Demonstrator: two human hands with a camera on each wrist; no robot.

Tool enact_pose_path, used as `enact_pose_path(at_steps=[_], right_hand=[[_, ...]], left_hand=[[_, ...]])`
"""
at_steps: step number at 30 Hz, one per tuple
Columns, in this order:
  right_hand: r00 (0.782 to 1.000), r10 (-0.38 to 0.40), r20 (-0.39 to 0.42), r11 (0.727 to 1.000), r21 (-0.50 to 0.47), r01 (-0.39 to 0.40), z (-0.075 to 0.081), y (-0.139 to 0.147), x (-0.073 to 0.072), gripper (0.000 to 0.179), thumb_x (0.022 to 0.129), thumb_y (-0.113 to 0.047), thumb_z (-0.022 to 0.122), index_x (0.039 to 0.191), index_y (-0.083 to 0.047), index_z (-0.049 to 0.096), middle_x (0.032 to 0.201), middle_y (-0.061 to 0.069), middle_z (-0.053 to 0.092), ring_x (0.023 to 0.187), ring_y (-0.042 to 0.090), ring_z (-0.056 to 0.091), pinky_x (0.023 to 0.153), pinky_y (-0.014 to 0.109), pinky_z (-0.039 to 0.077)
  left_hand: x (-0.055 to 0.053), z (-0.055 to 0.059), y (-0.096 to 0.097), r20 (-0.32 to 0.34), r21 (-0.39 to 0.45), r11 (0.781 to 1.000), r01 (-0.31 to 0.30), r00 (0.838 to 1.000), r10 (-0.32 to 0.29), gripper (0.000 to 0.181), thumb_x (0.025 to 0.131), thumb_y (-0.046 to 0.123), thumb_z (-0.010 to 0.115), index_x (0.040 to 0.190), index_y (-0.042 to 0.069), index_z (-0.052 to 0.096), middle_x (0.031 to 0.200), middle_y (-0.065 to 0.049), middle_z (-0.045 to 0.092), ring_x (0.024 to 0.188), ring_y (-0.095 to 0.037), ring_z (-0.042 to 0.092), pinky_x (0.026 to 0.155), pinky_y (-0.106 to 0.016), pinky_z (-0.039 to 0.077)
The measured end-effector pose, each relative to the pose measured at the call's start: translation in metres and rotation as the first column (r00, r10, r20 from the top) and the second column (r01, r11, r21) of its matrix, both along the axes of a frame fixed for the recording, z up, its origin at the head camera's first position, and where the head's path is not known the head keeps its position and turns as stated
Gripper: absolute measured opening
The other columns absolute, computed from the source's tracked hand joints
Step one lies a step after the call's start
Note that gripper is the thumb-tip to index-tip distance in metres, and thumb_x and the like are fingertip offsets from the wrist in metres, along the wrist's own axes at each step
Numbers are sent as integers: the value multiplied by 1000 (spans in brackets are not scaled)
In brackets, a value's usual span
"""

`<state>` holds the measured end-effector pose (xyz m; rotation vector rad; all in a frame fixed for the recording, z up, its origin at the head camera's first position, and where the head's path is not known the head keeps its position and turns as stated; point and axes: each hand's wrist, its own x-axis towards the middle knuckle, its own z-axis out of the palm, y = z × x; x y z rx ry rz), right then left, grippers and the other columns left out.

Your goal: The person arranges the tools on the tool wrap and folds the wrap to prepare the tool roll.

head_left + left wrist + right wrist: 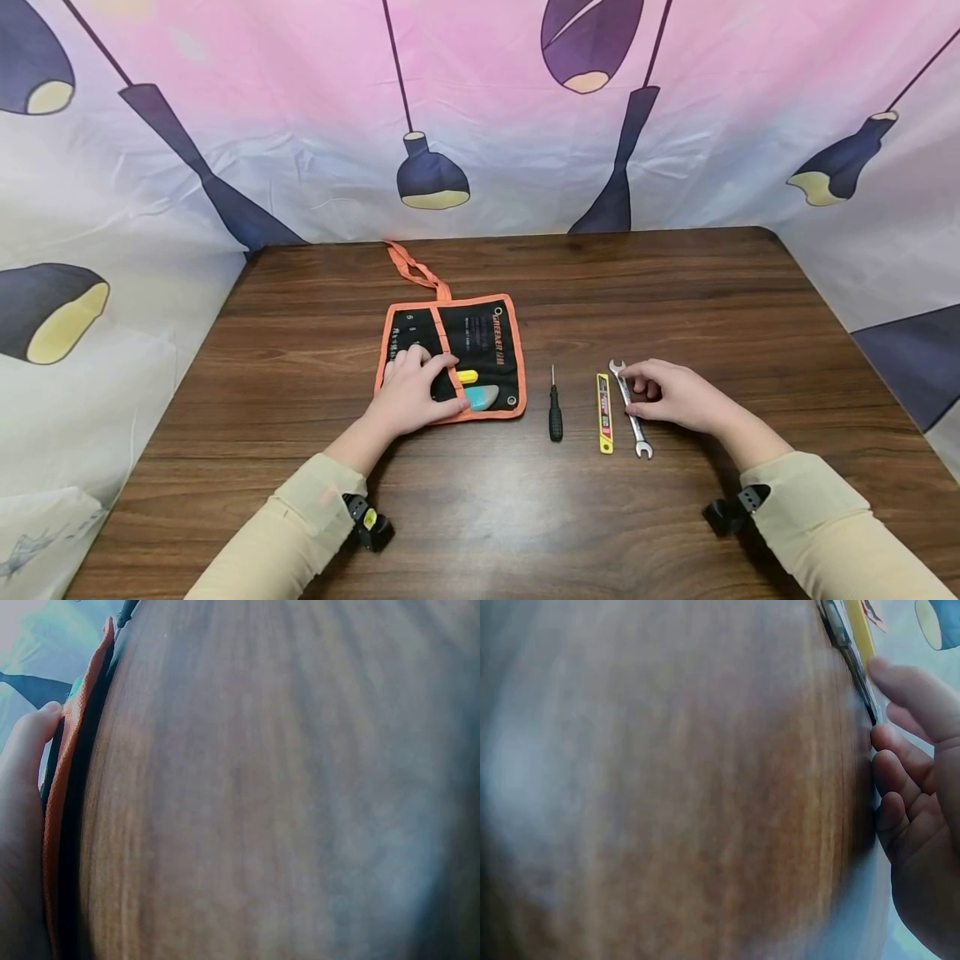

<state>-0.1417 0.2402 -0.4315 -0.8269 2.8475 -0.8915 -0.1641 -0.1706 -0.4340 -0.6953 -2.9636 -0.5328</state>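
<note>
A black tool pouch (pixel 491 321) with orange trim lies on the table, a yellow-ended item (pixel 467 377) and a teal, grey-tipped item (pixel 481 397) sticking out of its pocket. My left hand (pixel 408 396) rests on the pouch, thumb and forefinger apart at the pocket's orange edge. An open-ended wrench (pixel 638 435) lies farther right. My right hand (pixel 678 396) is at it, thumb and forefinger tips right by its shaft with a gap between them, other fingers bent. Left of the wrench are a yellow blade packet (pixel 604 417) and a black-handled screwdriver (pixel 555 417).
The wooden table (pixel 480 517) reaches back to a printed curtain (pixel 510 167). An orange strap (pixel 416 271) trails from the pouch toward the table's back edge. Wrist cameras sit on both cuffs, close over the table.
</note>
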Motion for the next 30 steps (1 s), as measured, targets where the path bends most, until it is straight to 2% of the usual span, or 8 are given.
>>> enact_pose_path(at_steps=[10,16,20,26,30], right_hand=[[999,-31,-21,999,33,31,2,1,-2,36,80,-18,75,111,-6,63,83,-8,52,70,4,47,64,27,42],[999,-28,15,997,75,27,3,4,-2,48,76,-29,78,115,-6,61,85,-8,51,73,5,48,67,29,42],[1000,-17,8,996,90,16,4,5,-3,49,76,-27,78,116,-4,61,85,-7,51,74,6,48,67,30,43],[996,-93,17,994,67,91,3,7,-5,52,77,-25,77,119,0,59,81,-8,52,68,5,47,64,27,41],[998,-68,19,994,85,66,3,10,-5,58,75,-30,78,121,0,58,83,-7,50,71,5,47,66,28,41]], left_hand=[[-1,-1,-1,-6,-6,1000,-1,1000,1,68,73,63,66,127,22,57,95,-3,40,84,-22,34,71,-38,27],[-2,-1,0,-3,-3,1000,3,1000,-3,69,72,64,66,127,22,58,95,-3,40,84,-22,34,72,-38,27],[-2,-1,0,1,-3,1000,1,1000,-1,69,72,63,66,127,22,58,94,-2,40,84,-22,34,72,-38,27],[-1,-2,0,1,-14,1000,-3,1000,3,69,73,64,66,127,22,57,95,-3,40,84,-22,34,72,-39,27],[-1,-2,0,-9,-17,1000,-4,1000,4,69,73,63,66,127,22,57,95,-3,40,85,-23,34,72,-39,27]])
